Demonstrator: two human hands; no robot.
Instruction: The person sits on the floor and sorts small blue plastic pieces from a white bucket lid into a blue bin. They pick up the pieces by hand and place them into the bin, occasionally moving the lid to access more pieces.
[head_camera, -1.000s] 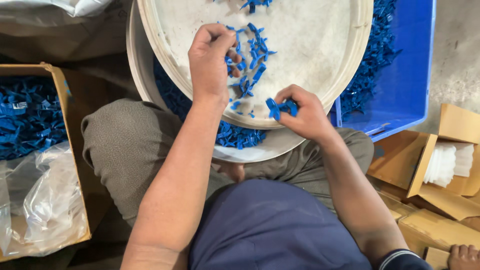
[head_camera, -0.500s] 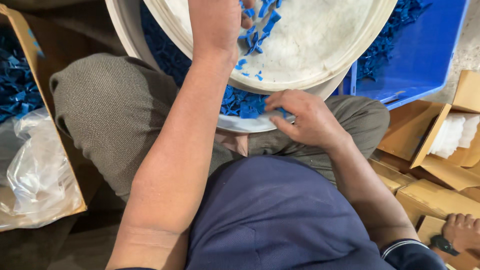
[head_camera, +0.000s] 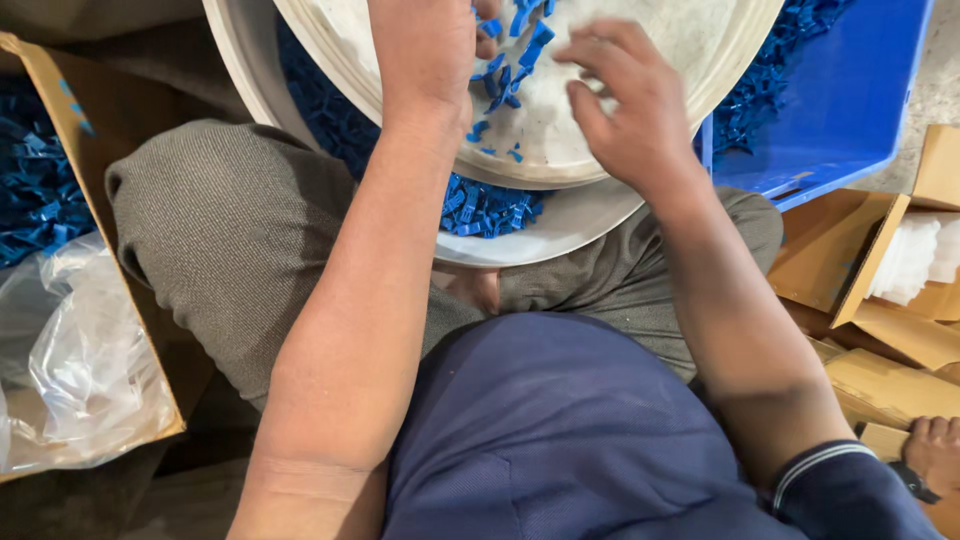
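Observation:
My left hand rests on the upper white round tray, its fingertips cut off by the top edge beside a few small blue plastic pieces. To their right my right hand hovers over the same tray with fingers apart and nothing visible in them. A second white tray sits under the first on my lap, and a heap of blue pieces shows between the two rims.
A cardboard box at the left holds blue pieces and a clear plastic bag. A blue crate with more pieces stands at the upper right. Cardboard boxes with white items lie at the right. Another person's hand shows at the bottom right.
My right hand has moved from the lower tray's rim up onto the upper tray and no longer holds blue pieces. The view has shifted closer.

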